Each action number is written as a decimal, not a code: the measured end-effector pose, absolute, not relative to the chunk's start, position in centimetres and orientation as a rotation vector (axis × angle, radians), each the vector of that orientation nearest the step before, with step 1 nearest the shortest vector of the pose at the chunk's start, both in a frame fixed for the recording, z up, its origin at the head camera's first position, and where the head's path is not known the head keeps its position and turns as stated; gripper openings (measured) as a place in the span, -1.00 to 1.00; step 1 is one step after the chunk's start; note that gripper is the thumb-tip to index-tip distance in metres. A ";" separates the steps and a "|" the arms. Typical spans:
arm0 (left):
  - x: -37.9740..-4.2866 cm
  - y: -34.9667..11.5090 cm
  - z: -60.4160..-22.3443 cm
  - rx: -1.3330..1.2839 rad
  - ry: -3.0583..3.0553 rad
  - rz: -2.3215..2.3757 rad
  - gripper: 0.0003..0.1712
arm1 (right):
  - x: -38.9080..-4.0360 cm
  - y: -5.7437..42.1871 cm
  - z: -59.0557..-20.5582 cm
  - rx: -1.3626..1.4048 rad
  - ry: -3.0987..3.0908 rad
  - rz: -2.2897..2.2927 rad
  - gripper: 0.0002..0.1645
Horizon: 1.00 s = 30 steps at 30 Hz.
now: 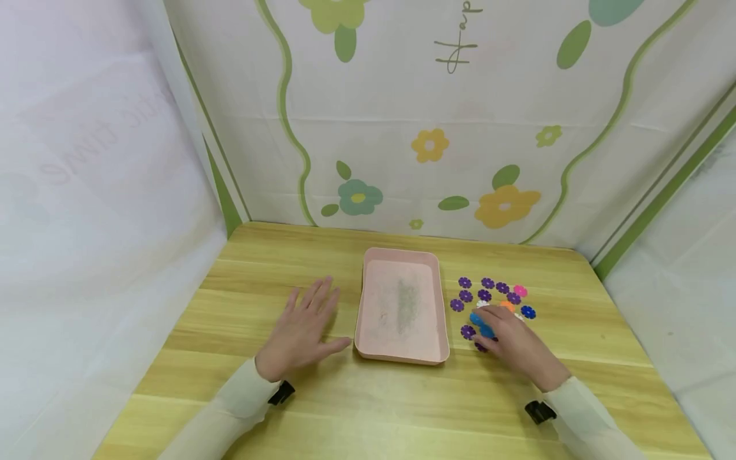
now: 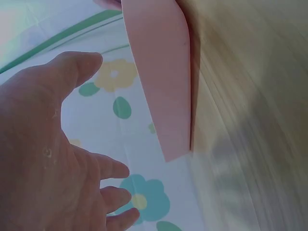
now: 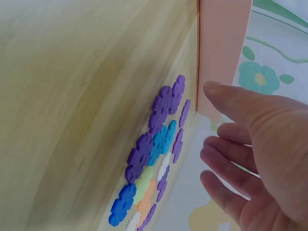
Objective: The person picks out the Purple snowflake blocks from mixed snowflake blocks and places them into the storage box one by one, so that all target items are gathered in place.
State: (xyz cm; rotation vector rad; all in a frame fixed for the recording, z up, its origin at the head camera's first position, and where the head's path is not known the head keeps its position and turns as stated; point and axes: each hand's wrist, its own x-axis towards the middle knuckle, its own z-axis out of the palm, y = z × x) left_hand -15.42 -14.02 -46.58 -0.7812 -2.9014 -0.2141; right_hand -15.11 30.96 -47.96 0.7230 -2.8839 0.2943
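Near the left side of a pink rectangular tray, my left hand hovers over the wooden table with its fingers spread and nothing in them. My right hand reaches over a scatter of flower-shaped plastic discs to the tray's right. Two light blue discs show beside its fingertips in the head view. In the right wrist view the fingers hang loosely bent above the discs, with no disc between thumb and fingers. Several purple discs lie around, with a pink disc and a dark blue disc farther right.
Inside the tray, the bottom shows a greyish smudge. The wooden table meets a white cloth backdrop printed with flowers behind, and white cloth hangs on both sides. Each sleeve carries a small black clip near the wrist.
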 end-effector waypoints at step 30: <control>-15.5 -8.8 -47.7 -0.984 -2.997 -0.226 0.22 | -17.7 30.2 -49.1 0.850 -3.019 0.446 -0.73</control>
